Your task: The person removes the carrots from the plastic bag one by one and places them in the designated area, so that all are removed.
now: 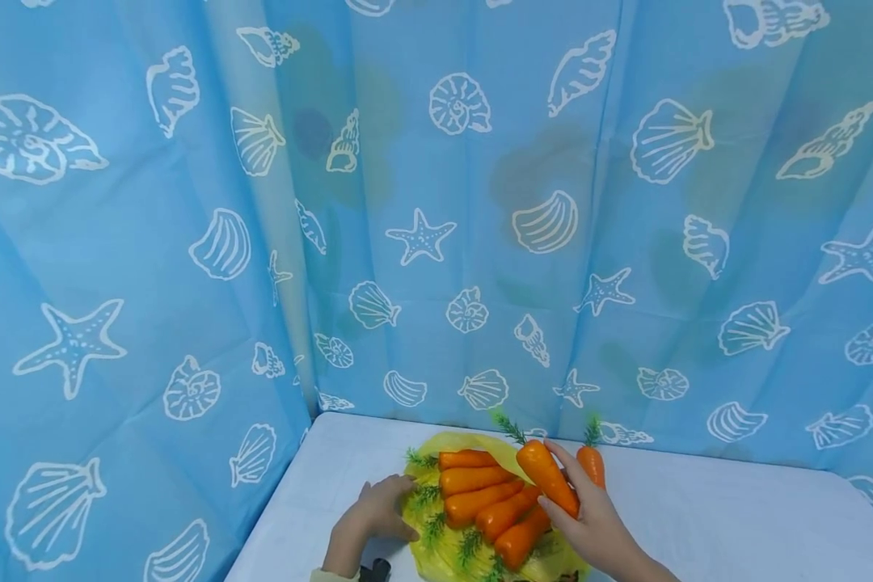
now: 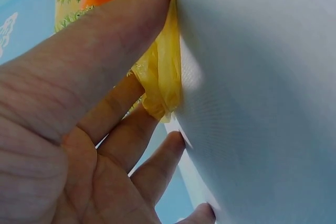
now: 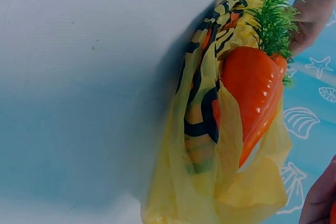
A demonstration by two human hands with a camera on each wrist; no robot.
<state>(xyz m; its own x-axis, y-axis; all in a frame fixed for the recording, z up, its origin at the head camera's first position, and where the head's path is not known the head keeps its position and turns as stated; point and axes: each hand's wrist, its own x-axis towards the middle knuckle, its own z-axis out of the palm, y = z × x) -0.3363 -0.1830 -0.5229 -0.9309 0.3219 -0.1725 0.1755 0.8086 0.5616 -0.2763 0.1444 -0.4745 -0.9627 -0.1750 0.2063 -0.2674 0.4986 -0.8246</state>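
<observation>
My right hand (image 1: 602, 525) holds an orange toy carrot (image 1: 541, 471) with a feathery green top, raised over the right side of a yellow plastic bag (image 1: 429, 562). Only part of that hand shows at the right wrist view's edge. Several more carrots (image 1: 473, 503) lie fanned out on the bag, their tops mostly toward the left. At the bag's left edge is my left hand (image 1: 378, 511). The left wrist view shows its thumb and fingers on either side of the gathered plastic (image 2: 163, 77), pinching it. Dark printing (image 3: 205, 114) marks the bag's near side.
One further carrot (image 1: 592, 464) lies behind my right hand on the white table (image 1: 735, 517). Blue curtains (image 1: 480, 267) with white shell prints stand along the table's back and left. A small black object (image 1: 380, 570) sits under my left wrist.
</observation>
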